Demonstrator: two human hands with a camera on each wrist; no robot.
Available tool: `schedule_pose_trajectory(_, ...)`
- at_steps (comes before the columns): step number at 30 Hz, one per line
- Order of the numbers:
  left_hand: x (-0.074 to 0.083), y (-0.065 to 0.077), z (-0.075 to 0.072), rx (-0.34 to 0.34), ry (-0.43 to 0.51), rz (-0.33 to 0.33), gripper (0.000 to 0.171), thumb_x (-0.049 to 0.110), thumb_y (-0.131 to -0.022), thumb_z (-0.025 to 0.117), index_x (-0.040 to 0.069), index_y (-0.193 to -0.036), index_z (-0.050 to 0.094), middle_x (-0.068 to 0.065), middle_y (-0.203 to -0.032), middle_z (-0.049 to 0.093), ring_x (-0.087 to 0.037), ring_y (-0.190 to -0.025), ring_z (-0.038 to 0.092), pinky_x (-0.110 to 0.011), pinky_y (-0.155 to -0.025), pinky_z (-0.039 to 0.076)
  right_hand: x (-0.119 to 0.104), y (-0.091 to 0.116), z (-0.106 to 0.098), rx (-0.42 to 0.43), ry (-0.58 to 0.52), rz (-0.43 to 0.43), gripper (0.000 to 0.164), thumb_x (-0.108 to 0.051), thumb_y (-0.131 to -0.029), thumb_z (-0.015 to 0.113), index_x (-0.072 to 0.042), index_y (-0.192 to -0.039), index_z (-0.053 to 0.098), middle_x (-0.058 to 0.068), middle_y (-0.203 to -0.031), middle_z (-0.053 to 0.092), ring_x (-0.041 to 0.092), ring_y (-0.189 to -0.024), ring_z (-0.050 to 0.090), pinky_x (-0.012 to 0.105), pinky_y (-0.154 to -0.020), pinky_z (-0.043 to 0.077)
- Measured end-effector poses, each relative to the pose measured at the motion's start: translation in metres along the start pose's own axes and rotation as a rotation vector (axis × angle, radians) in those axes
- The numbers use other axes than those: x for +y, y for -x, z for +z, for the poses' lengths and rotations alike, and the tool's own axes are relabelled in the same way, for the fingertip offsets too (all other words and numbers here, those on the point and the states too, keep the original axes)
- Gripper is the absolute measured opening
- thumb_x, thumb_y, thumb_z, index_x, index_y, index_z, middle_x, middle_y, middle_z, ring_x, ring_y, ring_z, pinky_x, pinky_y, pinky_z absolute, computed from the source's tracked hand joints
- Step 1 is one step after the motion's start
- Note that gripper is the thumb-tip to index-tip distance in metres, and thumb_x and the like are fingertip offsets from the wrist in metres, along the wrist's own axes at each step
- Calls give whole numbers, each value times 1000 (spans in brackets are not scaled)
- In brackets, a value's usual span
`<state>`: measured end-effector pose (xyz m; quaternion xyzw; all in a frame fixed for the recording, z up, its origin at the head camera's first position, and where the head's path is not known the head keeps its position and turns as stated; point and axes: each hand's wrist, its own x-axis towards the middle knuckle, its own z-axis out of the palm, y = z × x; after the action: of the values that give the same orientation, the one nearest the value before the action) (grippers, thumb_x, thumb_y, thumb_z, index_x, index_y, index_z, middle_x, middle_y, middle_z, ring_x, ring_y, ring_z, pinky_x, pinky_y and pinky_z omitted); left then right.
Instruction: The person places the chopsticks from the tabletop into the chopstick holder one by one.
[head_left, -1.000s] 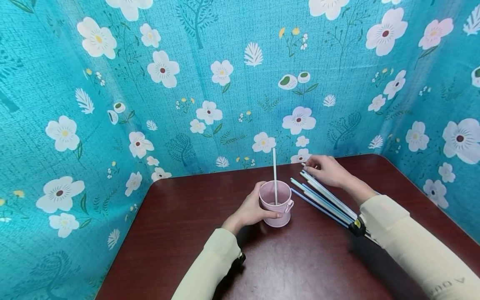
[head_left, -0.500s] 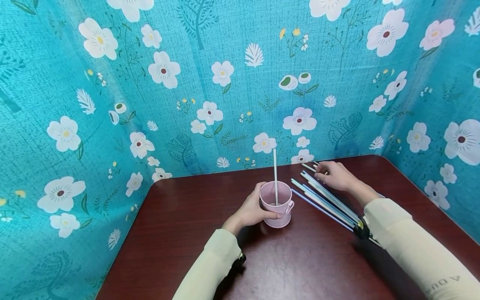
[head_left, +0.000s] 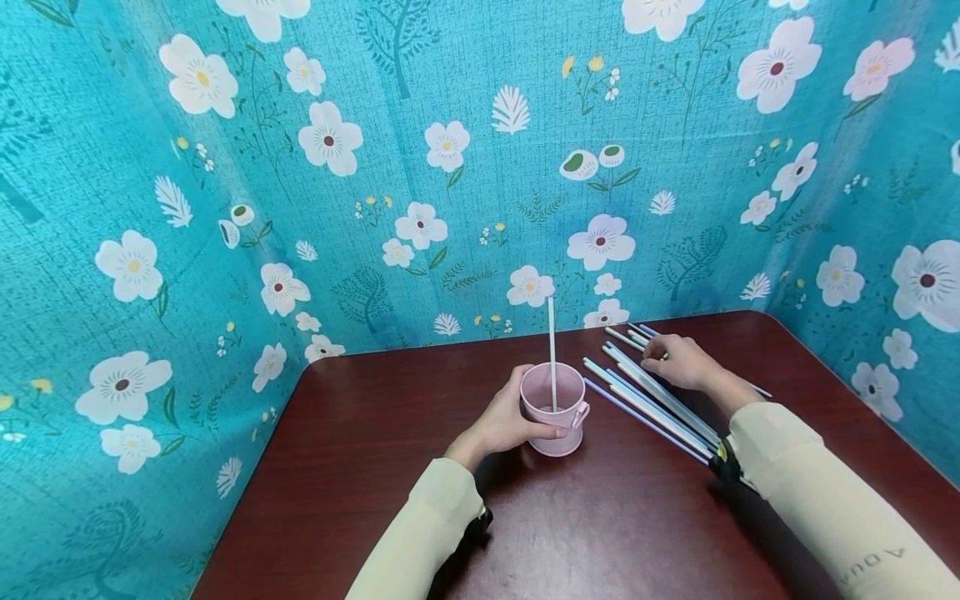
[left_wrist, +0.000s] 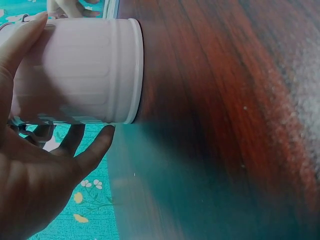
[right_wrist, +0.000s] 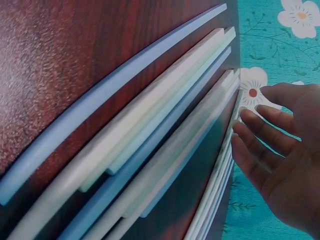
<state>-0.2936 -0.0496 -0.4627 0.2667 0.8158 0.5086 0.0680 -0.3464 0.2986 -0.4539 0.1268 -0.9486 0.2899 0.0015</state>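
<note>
My left hand (head_left: 504, 418) grips a small pink bucket (head_left: 555, 435) on the table, thumb on the near side and fingers around the other. In the left wrist view the thumb lies on the bucket wall (left_wrist: 75, 70), with the fingers below it. A single whitish stick (head_left: 552, 342) stands in the bucket, rising well above the rim. To the right lie several long thin sticks (head_left: 651, 407) in blue, white and pale green. My right hand (head_left: 684, 363) hovers over the rightmost ones. In the right wrist view its loosely bent fingers (right_wrist: 250, 131) are by those sticks, with nothing between thumb and fingers.
The dark reddish-brown table (head_left: 382, 417) extends to the left and front of the bucket. A teal flowered cloth (head_left: 465, 192) hangs along the back and both sides. A loose stick end (head_left: 760, 389) pokes out right of my right wrist.
My right hand has shifted to the right across the sticks, uncovering the far ends of several of them. My left hand and the bucket stay in place.
</note>
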Motion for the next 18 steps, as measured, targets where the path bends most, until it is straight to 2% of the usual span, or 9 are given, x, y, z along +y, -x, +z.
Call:
schedule_pose_trajectory(7,-1,0,-1,-4,-3,-10,98,17,-71,95,19,-148,34,-9,-139,57,-29,-127,56,-37,-105,46,10,-3,6,11,43,1,17,-10,-96,66,6,-103,67,16,-93,68,28,-83,61,45,-75,51)
schedule_pose_trajectory(11,-2,-1,-1,-5,-3,0,98,16,-71,95,18,-147,34,-9,-139,57,-30,-127,56,-37,-105,46,15,-2,9,-1,56,16,15,-7,-96,65,6,-102,67,15,-92,67,28,-83,61,46,-76,50)
schedule_pose_trajectory(18,-2,-1,-1,-10,-1,-22,98,18,-71,95,19,-148,34,-6,-139,56,-28,-127,56,-36,-106,45,19,-3,11,-23,51,37,12,-7,-97,65,5,-101,67,15,-92,67,27,-83,61,47,-76,51)
